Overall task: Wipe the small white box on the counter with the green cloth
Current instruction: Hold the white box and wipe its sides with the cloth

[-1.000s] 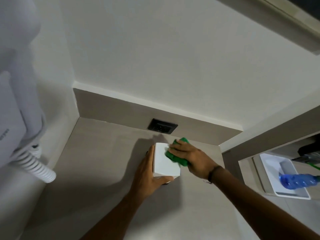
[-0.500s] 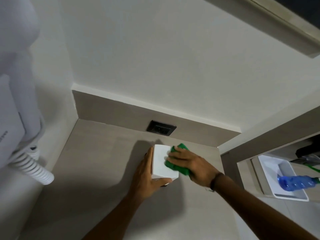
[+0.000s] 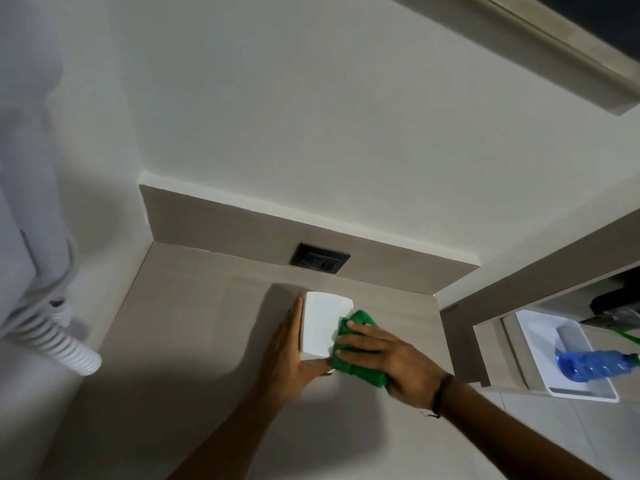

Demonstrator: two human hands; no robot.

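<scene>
A small white box (image 3: 320, 323) stands on the beige counter (image 3: 180, 306) near the back wall. My left hand (image 3: 291, 362) clasps its left side, thumb along the near bottom edge. My right hand (image 3: 388, 358) presses a bunched green cloth (image 3: 360, 367) against the box's right side, down near its lower right corner. The fingers cover much of the cloth, and the box's right face is hidden behind it.
A black wall socket (image 3: 320, 262) sits in the backsplash just behind the box. A white wall-mounted hair dryer (image 3: 20, 216) with a coiled cord (image 3: 55, 341) hangs at left. At right, a white tray (image 3: 568, 362) holds a blue plastic bottle (image 3: 595, 365).
My right hand has slid the green cloth from the box's top right edge down along its right side toward me. My left hand keeps its hold on the box.
</scene>
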